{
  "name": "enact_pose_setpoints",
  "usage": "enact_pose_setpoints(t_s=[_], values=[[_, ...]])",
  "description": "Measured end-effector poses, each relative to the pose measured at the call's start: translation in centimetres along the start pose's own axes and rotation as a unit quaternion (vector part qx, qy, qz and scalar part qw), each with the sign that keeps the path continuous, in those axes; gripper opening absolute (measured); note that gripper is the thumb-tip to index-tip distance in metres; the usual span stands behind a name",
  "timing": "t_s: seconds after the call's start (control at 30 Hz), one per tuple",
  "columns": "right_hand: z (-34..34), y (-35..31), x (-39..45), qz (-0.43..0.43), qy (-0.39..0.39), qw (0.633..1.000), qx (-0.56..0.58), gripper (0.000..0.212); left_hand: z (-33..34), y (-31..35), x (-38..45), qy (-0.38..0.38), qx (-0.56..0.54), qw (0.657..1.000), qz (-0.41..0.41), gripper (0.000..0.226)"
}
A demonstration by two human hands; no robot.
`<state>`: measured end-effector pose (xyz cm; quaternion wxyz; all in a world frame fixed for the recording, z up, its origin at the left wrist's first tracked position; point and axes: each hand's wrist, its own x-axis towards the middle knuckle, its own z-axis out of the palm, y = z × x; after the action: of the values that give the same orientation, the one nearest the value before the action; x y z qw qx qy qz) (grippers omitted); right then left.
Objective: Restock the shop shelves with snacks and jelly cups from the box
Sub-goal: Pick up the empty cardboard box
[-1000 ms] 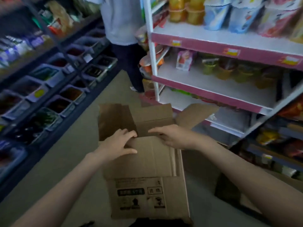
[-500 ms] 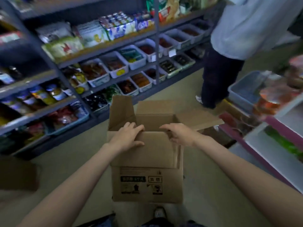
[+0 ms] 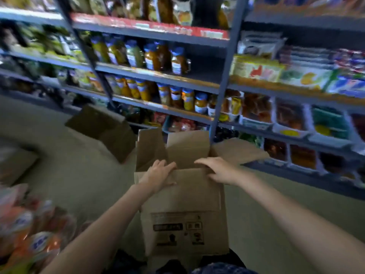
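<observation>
An open brown cardboard box (image 3: 183, 210) with printed black labels on its front is held up in front of me, its flaps standing open. My left hand (image 3: 159, 176) grips the near top edge at the left, fingers over the rim and thumb on the outer face. My right hand (image 3: 217, 170) grips the same edge at the right. What lies inside the box is hidden. Orange jelly cups (image 3: 29, 234) show blurred at the lower left.
A dark metal shelf unit (image 3: 223, 82) faces me, filled with rows of jars (image 3: 177, 58), packets and white bins (image 3: 292, 119) of snacks. Another open cardboard box (image 3: 104, 127) lies on the floor to the left. The pale floor (image 3: 65, 171) stretches around it.
My view has swung left with the box in both hands: the person in the aisle and the white shelf are gone from sight, and the dark shelf of jars now fills the view.
</observation>
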<state>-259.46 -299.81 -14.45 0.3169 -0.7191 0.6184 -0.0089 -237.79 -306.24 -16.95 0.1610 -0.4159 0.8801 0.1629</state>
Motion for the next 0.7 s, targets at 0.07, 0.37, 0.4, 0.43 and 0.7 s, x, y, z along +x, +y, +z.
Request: enact_pose_setpoints(t_s=[0.07,0.37,0.4,0.43,0.7], values=[[-2.5,-1.4,5.9,-0.045,-0.039,0.998,-0.018,0.058,-1.5,-3.8,0.7,0.014,-0.038,0.997,-0.066,0.058],[-9.9,-15.4,32.6,-0.228,-0.111,0.962,-0.099,0.065,-8.1,-25.1,1.7,0.116,-0.103,0.953,-0.259,0.064],[-10.6,-17.1,35.0,-0.237,-0.112,0.959,-0.103,0.066,-9.0,-27.6,1.9,0.119,-0.107,0.95,-0.269,0.065],[-11.5,-18.8,37.8,-0.246,-0.111,0.957,-0.105,0.066,-10.1,-30.5,2.4,0.137,-0.105,0.947,-0.272,0.065],[-17.0,-30.3,57.2,-0.314,-0.111,0.935,-0.123,0.064,-17.1,-49.1,5.2,0.221,-0.14,0.919,-0.294,0.057]])
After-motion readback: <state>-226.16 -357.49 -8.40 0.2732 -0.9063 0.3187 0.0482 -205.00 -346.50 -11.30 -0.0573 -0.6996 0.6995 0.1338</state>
